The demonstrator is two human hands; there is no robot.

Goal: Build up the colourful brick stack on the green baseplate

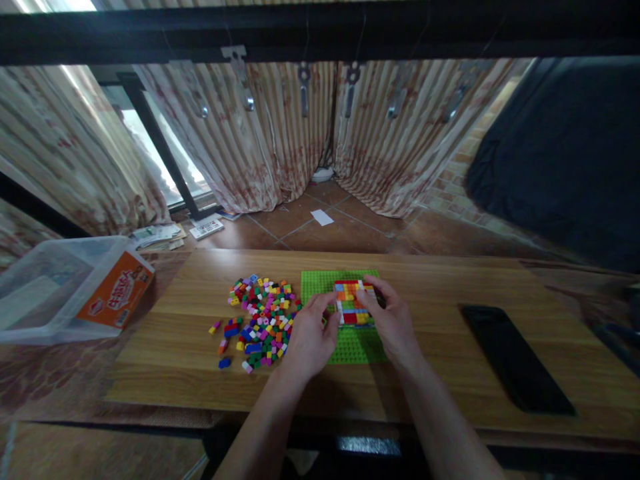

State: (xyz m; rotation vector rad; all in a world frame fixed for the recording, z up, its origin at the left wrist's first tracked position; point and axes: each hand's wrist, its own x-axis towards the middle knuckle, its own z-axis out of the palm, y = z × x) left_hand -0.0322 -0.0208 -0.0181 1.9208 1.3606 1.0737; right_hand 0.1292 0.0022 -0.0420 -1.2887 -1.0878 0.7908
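Note:
A green studded baseplate (356, 352) lies on the wooden table, carrying a low build of multicoloured toy bricks (350, 307). My left hand (311, 333) is curled at the left side of this build, thumb and forefinger against its edge. From the right, my right hand (395, 323) grips the build, its thumb over the top and its forefinger at the far right corner. The palms hide parts of the baseplate, and any small brick within the fingers cannot be made out. Left of my left hand spreads a pile of loose toy bricks (267, 313) in many colours.
A black phone-like slab (517, 360) lies on the right of the wooden table (435, 287). Off its left end stands a clear plastic bin (45, 293) with an orange label. A dark bar (320, 33) with hanging hooks crosses above; curtains (280, 147) hang behind.

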